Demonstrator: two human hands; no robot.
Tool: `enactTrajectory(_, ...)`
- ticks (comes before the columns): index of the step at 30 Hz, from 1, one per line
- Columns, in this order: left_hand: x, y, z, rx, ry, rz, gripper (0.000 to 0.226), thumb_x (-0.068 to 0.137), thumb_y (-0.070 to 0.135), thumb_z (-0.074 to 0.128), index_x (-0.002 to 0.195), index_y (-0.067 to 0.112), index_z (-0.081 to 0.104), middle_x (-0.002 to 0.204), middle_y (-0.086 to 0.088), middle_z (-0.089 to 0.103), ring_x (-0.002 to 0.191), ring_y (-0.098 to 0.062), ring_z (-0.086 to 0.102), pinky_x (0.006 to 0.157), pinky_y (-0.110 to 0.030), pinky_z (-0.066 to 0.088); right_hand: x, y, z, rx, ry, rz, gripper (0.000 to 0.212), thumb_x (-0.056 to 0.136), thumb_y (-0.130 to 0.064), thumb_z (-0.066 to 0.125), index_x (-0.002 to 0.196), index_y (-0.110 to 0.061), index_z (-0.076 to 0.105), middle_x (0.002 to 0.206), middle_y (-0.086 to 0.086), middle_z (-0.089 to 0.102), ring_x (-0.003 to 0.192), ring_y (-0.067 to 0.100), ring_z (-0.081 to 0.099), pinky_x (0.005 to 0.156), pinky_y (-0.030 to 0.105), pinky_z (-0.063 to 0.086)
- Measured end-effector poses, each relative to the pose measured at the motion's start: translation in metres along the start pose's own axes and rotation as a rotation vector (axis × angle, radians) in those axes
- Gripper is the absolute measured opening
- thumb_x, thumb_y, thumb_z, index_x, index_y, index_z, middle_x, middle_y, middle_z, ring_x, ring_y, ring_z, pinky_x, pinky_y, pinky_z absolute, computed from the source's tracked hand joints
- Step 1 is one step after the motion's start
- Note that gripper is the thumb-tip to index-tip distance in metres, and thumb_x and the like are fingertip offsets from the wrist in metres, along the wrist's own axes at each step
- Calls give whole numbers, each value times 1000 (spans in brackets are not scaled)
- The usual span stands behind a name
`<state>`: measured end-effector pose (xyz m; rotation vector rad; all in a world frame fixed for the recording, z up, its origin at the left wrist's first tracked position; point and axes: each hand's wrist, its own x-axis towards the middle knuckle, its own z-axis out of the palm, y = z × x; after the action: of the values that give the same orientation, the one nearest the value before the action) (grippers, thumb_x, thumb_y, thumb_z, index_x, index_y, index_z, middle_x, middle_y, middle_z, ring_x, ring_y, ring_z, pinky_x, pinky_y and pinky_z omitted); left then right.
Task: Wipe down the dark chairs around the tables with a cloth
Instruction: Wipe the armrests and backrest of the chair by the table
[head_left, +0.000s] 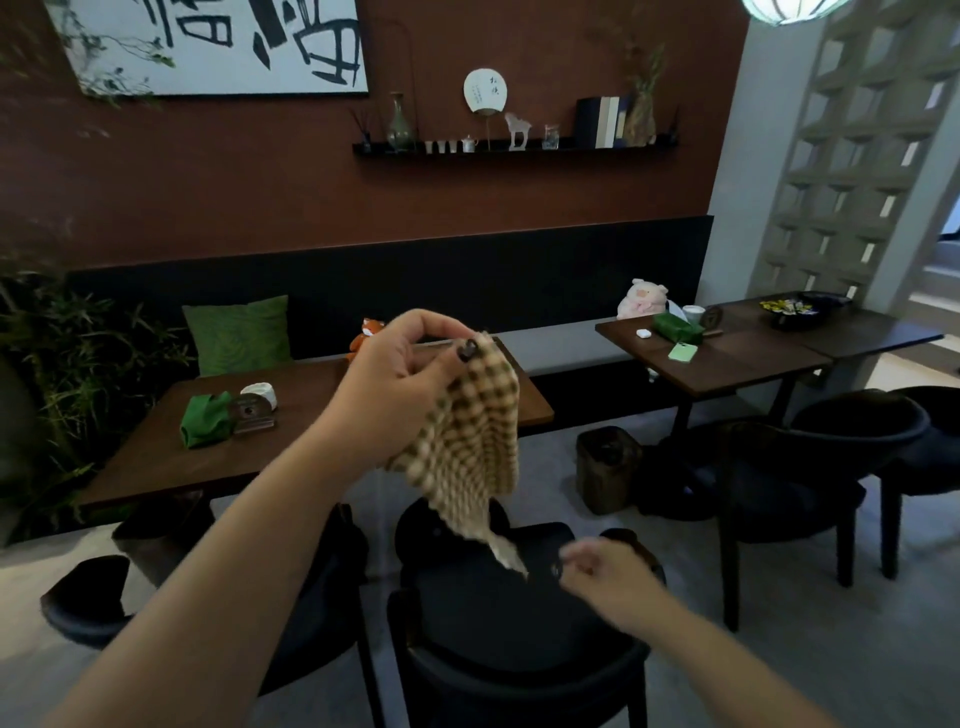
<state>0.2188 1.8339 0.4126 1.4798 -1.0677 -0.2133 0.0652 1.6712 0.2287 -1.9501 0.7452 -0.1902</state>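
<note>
Your right hand (605, 574), low and right of centre, is smeared by motion, so you cannot tell how its fingers lie. The lower tip of the checked cloth (470, 441) is blurred too. The chair (519, 623) beneath it is cut off by the bottom edge, as are both your forearms. At upper right, the lamp (792, 10) is cropped by the top edge.
</note>
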Motion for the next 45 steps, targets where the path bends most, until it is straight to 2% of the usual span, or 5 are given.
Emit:
enactTrajectory(15, 3, 0, -17, 49, 45, -21, 8, 91, 22, 64, 95, 22, 70, 77, 7, 75, 75, -3, 70, 64, -10, 50, -9, 16, 4, 187, -251, -24, 16, 89, -21, 66, 101, -14, 73, 93, 3, 74, 84, 11, 70, 74, 21, 55)
enactTrajectory(21, -3, -5, -13, 98, -135, -94, 31, 78, 28, 74, 108, 21, 70, 68, 4, 69, 72, -12, 69, 71, -20, 56, -1, -38, -7, 364, -83, -322, 91, 51, -67, 79, 131, -48, 41, 130, -27, 48, 121, -5, 47, 94, 23, 46)
enactTrajectory(29, -4, -15, -23, 184, -99, -100, 31, 74, 27, 78, 105, 25, 74, 90, 4, 76, 86, -8, 71, 77, -19, 54, -16, -41, 29, 262, -220, -334, 7, 89, -20, 65, 90, -17, 70, 90, -6, 72, 92, 13, 66, 88, 31, 52)
enactTrajectory(41, -21, -29, -18, 365, -201, 42, 14, 92, 17, 63, 87, 30, 62, 80, 18, 71, 74, 5, 64, 68, -10, 47, -15, -59, 32, 234, -79, -393, 96, 58, -70, 70, 142, -42, 32, 136, -28, 36, 124, -12, 35, 99, 17, 36)
enactTrajectory(45, -21, -20, -15, 259, -89, 91, 8, 94, 17, 61, 90, 23, 64, 85, 6, 74, 77, -4, 67, 69, -13, 50, -8, -61, 35, 244, -166, -347, 29, 82, -37, 72, 110, -39, 62, 116, -19, 63, 106, 1, 57, 79, 13, 47)
